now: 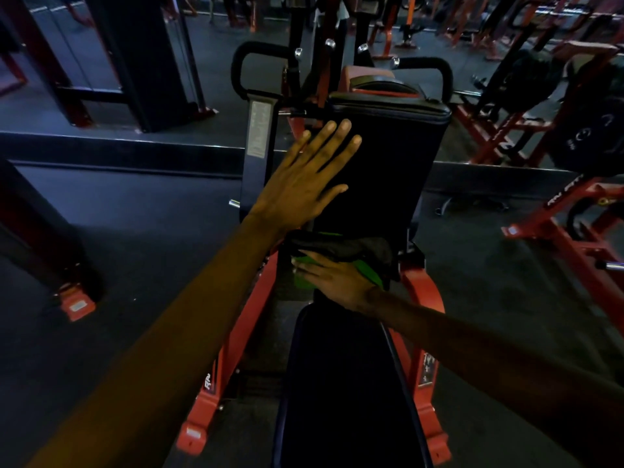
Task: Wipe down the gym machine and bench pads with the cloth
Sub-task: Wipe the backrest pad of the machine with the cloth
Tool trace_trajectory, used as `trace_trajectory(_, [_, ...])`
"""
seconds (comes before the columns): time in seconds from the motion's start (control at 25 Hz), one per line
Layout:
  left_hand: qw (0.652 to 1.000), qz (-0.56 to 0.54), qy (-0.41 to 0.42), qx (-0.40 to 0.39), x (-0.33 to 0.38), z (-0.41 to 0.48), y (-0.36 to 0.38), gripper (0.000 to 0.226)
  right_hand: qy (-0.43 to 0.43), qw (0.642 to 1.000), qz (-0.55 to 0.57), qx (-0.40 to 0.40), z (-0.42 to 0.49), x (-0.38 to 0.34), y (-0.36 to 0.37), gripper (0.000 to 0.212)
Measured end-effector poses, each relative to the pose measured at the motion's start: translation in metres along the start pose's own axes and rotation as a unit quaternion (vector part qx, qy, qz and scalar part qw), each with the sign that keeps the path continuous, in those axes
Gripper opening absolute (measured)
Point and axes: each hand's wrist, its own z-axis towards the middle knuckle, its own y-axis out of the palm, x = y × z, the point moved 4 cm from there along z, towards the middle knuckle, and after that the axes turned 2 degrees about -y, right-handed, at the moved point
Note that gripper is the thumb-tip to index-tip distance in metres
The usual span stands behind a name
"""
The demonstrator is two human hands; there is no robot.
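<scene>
1. The long black seat pad [344, 383] runs up from the bottom edge between the red frame [236, 349] rails of the gym machine.
2. At the far end of the seat pad, the right grip [337, 278] lies flat on the cloth [371, 271], fingers straight and pointing left. It presses the cloth without curling round it.
3. The cloth is green with a dark bunched part, and sits where the seat pad meets the upright back pad [388, 170].
4. The left grip [304, 187] rests open-palmed on the back pad's left side above the cloth, fingers spread and straight, holding nothing.
5. White lettering on the red frame [207, 381] is too blurred to read.
6. A pale label [258, 130] on the black post left of the back pad is also illegible.
7. Beyond, at right, is a dark weight plate [594, 136].
</scene>
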Motion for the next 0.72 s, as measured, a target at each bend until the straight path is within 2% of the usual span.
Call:
trace_trajectory(0.08, [1.000,0.002,-0.003,-0.006,0.002,-0.001,0.001,0.066,-0.009,0.999,-0.001,-0.034,0.017,-0.008,-0.007,0.046])
trace_trajectory(0.16, [1.000,-0.006,-0.008,-0.011,0.004,-0.001,0.001,0.070,-0.011,1.000,0.008,-0.017,0.010,-0.004,-0.010,0.041])
trace_trajectory(0.28, [1.000,-0.017,-0.019,-0.006,0.009,-0.001,0.001,0.072,-0.017,1.000,0.019,0.007,-0.024,0.006,-0.003,0.053])
trace_trajectory(0.52, [0.999,-0.010,-0.034,-0.034,0.011,-0.002,-0.005,0.073,0.055,0.994,0.011,0.094,-0.080,0.022,0.003,0.058])
trace_trajectory(0.72, [0.997,-0.019,-0.061,-0.047,0.017,-0.002,-0.004,0.076,0.034,0.997,0.041,0.052,-0.053,0.023,-0.002,0.079])
